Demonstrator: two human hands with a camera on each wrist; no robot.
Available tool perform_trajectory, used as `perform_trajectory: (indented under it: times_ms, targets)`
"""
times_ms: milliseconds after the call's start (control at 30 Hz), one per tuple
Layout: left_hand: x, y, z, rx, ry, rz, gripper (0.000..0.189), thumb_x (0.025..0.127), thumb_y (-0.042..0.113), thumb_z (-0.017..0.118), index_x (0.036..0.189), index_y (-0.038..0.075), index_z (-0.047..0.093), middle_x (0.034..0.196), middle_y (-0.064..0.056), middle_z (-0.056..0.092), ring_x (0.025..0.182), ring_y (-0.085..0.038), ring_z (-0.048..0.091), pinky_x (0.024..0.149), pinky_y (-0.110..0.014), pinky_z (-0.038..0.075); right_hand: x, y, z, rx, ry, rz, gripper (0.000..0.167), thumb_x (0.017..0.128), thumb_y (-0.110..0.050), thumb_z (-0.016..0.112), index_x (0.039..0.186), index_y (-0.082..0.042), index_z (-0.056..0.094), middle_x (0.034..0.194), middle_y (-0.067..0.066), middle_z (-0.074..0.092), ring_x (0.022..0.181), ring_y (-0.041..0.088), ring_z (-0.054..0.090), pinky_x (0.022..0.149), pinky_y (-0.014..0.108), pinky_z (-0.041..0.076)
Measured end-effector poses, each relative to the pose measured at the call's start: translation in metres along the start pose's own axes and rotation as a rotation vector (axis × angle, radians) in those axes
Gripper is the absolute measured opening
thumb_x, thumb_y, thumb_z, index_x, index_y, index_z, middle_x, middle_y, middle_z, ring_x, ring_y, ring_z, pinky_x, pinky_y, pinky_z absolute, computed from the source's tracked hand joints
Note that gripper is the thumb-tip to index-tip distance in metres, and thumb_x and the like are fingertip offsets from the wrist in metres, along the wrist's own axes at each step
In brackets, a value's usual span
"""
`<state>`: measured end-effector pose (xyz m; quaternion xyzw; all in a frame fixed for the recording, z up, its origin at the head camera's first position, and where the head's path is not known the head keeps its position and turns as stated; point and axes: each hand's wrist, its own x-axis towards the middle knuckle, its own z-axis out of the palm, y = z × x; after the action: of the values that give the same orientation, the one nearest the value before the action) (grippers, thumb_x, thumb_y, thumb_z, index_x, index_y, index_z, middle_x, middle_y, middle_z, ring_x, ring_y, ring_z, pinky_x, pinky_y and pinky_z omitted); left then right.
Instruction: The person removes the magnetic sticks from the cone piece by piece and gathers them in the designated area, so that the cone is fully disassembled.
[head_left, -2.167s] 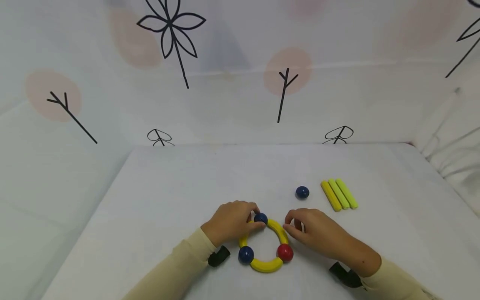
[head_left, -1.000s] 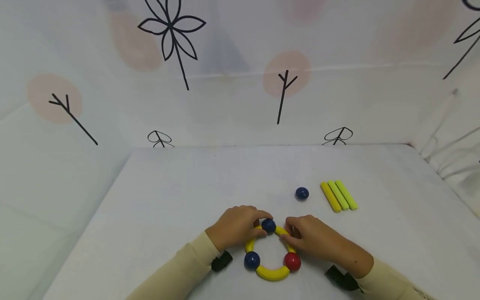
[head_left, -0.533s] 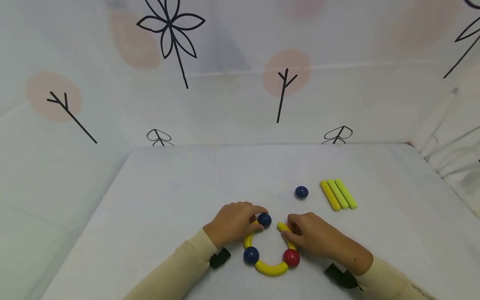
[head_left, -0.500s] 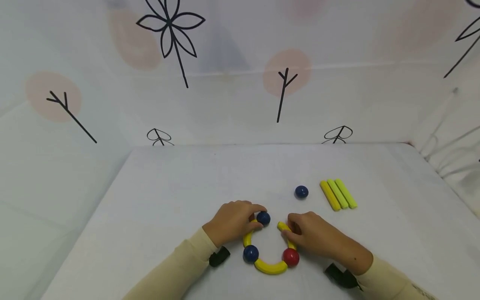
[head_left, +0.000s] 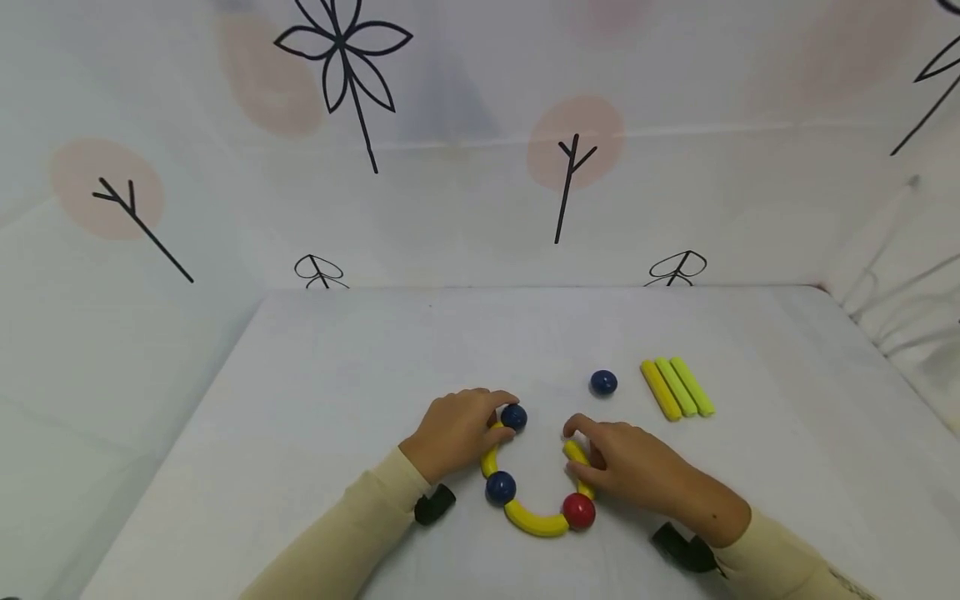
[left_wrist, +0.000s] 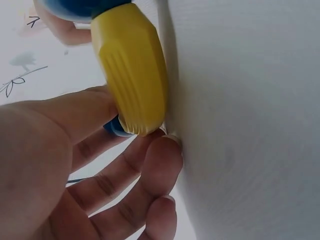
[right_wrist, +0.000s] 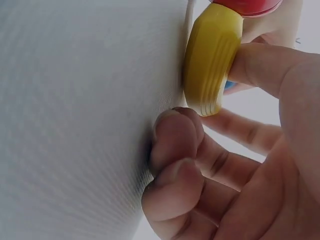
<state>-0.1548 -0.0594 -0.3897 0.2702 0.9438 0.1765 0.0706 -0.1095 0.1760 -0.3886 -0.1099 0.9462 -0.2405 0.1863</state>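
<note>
On the white table lies an open chain of balls and curved yellow rods. My left hand (head_left: 453,433) pinches the blue ball (head_left: 513,417) at its left end between thumb and forefinger. From there a curved yellow rod (head_left: 490,462) leads to a second blue ball (head_left: 500,488). Another curved rod (head_left: 536,522) joins that to a red ball (head_left: 579,511). At the right end, a third curved rod (right_wrist: 212,60) rises from the red ball. My right hand (head_left: 637,467) is beside this rod, thumb against it, forefinger lifted away from its free tip.
A loose blue ball (head_left: 603,382) sits farther back on the table (head_left: 375,350). To its right, a yellow straight rod (head_left: 662,390) and two lime-yellow straight rods (head_left: 686,387) lie side by side. A patterned cloth wall (head_left: 465,208) stands behind the table.
The ring has come apart between the top blue ball and the right curved rod. My left hand has drawn its ball left and away; my right fingers have loosened from the rod.
</note>
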Motion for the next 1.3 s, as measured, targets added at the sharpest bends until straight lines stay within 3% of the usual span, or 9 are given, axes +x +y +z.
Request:
perform_trajectory:
  times_ms: [200,367,533,700,867,1000,1300]
  targets:
    - [0.002,-0.003,0.002,-0.015,-0.026,-0.001,0.048,0.091,0.033,0.075,0.136,0.021,0.062,0.085,0.008,0.063,0.072,-0.006,0.053,0.061,-0.020,0.044,0.001,0.002,0.000,-0.005,-0.020,-0.042,0.020,0.087,-0.030,0.078,0.094,-0.021,0.062,0.066,-0.005,0.054,0.060,0.011,0.050,0.055,0.022,0.041]
    - [0.005,-0.002,0.005,-0.055,-0.078,0.023,0.060,0.091,0.032,0.075,0.146,0.025,0.051,0.099,0.006,0.066,0.079,-0.005,0.055,0.070,-0.018,0.047,0.003,0.001,-0.006,-0.020,-0.002,-0.048,0.018,0.088,-0.033,0.076,0.088,-0.021,0.063,0.065,-0.006,0.055,0.061,0.011,0.051,0.056,0.023,0.043]
    - [0.003,-0.002,0.004,-0.159,-0.093,0.046,0.065,0.091,0.026,0.075,0.149,0.024,0.046,0.110,0.002,0.068,0.075,-0.005,0.055,0.071,-0.016,0.048,0.015,-0.010,-0.015,-0.017,0.054,-0.064,0.016,0.089,-0.031,0.075,0.094,-0.019,0.067,0.068,-0.005,0.057,0.059,0.012,0.052,0.054,0.023,0.046]
    - [0.003,-0.001,0.004,-0.225,-0.092,-0.012,0.058,0.089,0.024,0.077,0.141,0.019,0.052,0.097,0.004,0.063,0.070,-0.007,0.052,0.065,-0.016,0.047,0.034,-0.020,-0.017,-0.006,0.090,-0.128,0.026,0.089,-0.027,0.075,0.110,-0.013,0.066,0.076,-0.003,0.062,0.061,0.012,0.053,0.055,0.024,0.047]
    - [0.002,-0.002,0.002,-0.201,-0.079,-0.064,0.040,0.089,0.031,0.077,0.122,0.014,0.062,0.081,0.004,0.057,0.067,-0.009,0.050,0.059,-0.019,0.043,0.047,-0.024,-0.013,0.034,0.072,-0.157,0.035,0.087,-0.025,0.078,0.118,-0.014,0.066,0.081,-0.003,0.064,0.068,0.012,0.055,0.061,0.024,0.049]
    - [0.001,0.000,0.002,-0.159,-0.094,-0.070,0.030,0.089,0.035,0.076,0.108,0.014,0.067,0.076,0.005,0.057,0.066,-0.009,0.051,0.058,-0.020,0.043,0.048,-0.021,-0.010,0.047,0.039,-0.155,0.036,0.087,-0.025,0.079,0.120,-0.015,0.067,0.082,-0.005,0.064,0.072,0.012,0.056,0.066,0.025,0.049]
    - [0.001,0.003,0.003,-0.152,-0.093,-0.054,0.025,0.092,0.030,0.073,0.109,0.012,0.068,0.072,0.005,0.056,0.062,-0.008,0.050,0.056,-0.019,0.041,0.047,-0.017,-0.006,0.055,0.043,-0.214,0.041,0.089,-0.022,0.076,0.127,-0.012,0.064,0.084,-0.004,0.066,0.074,0.010,0.056,0.069,0.025,0.049]
